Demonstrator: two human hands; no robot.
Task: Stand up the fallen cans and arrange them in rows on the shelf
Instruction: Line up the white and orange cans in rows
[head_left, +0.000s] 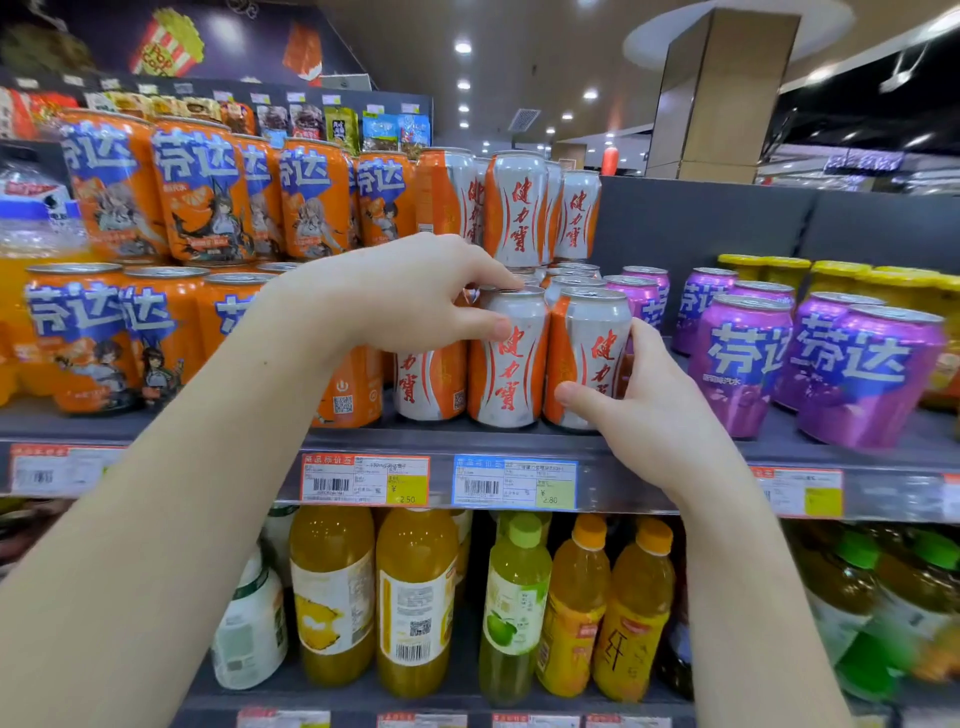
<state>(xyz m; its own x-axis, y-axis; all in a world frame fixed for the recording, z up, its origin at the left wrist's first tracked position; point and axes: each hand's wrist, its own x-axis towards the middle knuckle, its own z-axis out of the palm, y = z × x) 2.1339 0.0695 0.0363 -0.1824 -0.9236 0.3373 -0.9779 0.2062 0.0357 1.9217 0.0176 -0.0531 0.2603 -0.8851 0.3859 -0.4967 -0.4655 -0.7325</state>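
Note:
Silver-and-orange cans with red writing stand upright at the front of the grey shelf (467, 441). My left hand (410, 291) grips the top of one silver can (511, 374), thumb on its front and a finger across its lid. Beside it on the right, my right hand (644, 400) holds a second silver can (587, 343) low on its side, thumb on its front. A third silver can (428, 384) stands to the left, partly hidden by my left hand. More of these cans are stacked behind and above (519, 208).
Orange cans (208, 192) fill the left of the shelf in two layers. Purple cans (862, 369) stand at the right, with a gap between them and the silver ones. Yellow-lidded jars (841, 275) sit behind. Juice bottles (415, 597) line the shelf below.

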